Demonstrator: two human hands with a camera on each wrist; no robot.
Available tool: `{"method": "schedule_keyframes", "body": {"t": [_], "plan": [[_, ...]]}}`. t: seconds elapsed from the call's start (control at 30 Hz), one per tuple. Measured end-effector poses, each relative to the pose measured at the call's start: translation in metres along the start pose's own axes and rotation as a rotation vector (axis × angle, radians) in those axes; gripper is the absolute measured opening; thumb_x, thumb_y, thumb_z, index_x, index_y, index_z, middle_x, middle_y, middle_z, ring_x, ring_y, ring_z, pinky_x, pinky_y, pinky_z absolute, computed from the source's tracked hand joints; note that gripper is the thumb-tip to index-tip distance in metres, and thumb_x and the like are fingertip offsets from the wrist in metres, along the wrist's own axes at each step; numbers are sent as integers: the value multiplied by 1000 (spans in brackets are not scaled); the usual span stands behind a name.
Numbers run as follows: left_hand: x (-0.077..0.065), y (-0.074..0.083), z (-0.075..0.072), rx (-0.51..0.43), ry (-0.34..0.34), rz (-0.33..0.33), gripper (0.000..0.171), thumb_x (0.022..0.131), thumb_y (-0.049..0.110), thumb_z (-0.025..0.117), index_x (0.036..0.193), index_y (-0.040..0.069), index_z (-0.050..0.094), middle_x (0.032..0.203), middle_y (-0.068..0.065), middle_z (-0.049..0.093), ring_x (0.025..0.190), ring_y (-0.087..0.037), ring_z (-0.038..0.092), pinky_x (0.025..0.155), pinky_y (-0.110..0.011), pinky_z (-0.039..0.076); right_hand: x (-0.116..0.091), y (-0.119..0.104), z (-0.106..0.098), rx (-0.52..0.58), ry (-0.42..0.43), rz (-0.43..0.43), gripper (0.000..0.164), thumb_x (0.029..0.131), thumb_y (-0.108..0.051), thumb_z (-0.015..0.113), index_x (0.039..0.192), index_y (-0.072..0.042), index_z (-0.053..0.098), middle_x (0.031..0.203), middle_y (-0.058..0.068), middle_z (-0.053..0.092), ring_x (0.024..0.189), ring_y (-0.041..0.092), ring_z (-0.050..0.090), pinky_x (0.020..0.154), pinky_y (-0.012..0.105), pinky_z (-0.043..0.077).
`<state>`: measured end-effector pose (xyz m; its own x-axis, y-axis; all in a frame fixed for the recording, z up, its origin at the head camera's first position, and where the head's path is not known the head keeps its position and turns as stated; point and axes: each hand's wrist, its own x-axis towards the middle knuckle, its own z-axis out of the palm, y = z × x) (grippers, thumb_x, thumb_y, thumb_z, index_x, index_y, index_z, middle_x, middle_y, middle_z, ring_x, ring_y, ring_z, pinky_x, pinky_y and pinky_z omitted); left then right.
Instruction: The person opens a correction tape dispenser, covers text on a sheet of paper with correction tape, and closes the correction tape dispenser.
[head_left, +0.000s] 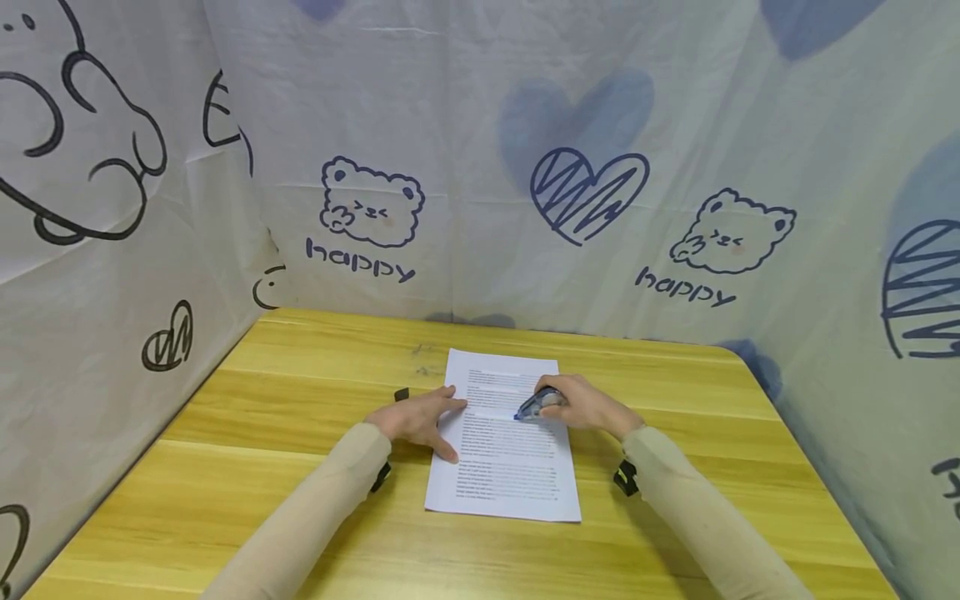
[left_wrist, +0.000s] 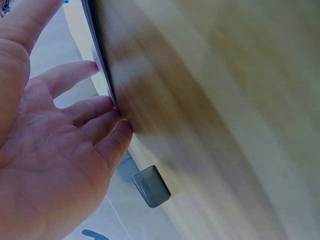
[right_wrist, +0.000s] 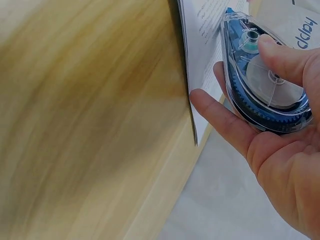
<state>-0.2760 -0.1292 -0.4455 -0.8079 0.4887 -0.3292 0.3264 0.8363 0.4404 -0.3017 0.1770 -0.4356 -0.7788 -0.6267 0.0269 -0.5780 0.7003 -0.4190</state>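
A printed sheet of paper [head_left: 510,475] lies on the wooden table. My right hand [head_left: 588,406] grips a correction tape dispenser [head_left: 542,403], its blue tip at a text line in the upper half of the page. Close up in the right wrist view, the thumb presses the clear case of the correction tape [right_wrist: 272,82], where blue gears and a white reel show through. My left hand [head_left: 420,419] rests at the paper's left edge with fingers spread, fingertips on the sheet. In the left wrist view, the fingers of the left hand [left_wrist: 60,135] meet the paper's edge.
The yellow wooden table [head_left: 300,400] extends to both sides of the paper. A small dark block [left_wrist: 151,186] shows near the left hand. Behind the table and at its sides hangs a white cloth [head_left: 480,208] with heart and bear drawings.
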Motion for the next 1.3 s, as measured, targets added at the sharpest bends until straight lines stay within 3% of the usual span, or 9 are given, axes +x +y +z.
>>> {"method": "schedule_keyframes", "body": {"t": [1.3], "plan": [[0,-3,1,1,6,17,98,73,43,85,153,19,35,165,-10,14,152,-29,14,122,-49,19,-7,12,1,55,8,57,20,92,-17,70,111,-17,64,105,2,67,90,15,57,84,37,48]]}}
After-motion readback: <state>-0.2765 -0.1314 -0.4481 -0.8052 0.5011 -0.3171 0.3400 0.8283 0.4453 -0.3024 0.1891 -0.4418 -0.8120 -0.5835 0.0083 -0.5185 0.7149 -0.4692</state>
